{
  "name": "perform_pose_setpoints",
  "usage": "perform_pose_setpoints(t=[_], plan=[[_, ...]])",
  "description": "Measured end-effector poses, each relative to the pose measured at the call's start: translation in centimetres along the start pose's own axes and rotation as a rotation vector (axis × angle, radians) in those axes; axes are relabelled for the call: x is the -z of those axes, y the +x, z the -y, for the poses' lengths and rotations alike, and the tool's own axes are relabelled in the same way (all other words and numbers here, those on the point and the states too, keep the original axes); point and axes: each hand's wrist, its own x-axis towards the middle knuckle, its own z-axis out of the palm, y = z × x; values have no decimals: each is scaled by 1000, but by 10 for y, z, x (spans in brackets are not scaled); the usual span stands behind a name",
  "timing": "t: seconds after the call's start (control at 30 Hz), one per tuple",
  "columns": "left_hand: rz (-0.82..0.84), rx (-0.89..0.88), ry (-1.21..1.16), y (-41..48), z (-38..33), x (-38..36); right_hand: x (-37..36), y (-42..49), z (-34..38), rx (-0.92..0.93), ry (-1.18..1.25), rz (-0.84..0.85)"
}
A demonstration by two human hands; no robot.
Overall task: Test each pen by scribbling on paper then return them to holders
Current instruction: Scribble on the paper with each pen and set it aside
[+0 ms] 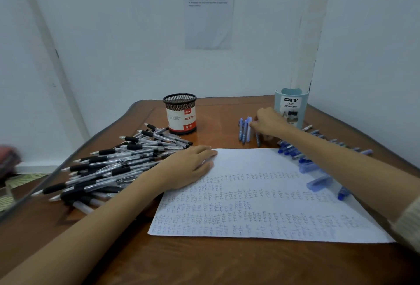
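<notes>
A white paper sheet (pixel 254 193) covered with rows of small scribbles lies on the wooden table (pixel 204 262). My left hand (pixel 188 168) rests flat on the sheet's upper left corner, fingers straight. My right hand (pixel 268 123) reaches to a small row of blue pens (pixel 245 130) lying beyond the sheet and touches one with its fingertips; whether it pinches the pen is unclear. A big heap of black-grip pens (pixel 113 166) lies at the left. A black mesh holder (pixel 180 113) stands behind the heap. A pale blue desk organizer (pixel 292 105) stands at the back right.
More blue pens (pixel 318 171) lie scattered along the sheet's right edge and under my right forearm. A printed sheet (pixel 209 7) hangs on the wall behind. The table's curved left edge runs close to the black pen heap.
</notes>
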Motion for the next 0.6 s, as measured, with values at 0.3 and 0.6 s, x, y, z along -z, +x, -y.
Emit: perform_pose_setpoints(t=[0.3,0.6], plan=[[26,14,0,0,-2,1,39,-31,-64,276,-360,43],[51,46,-7,0,-7,4,39,-36,-89,445,-547,128]])
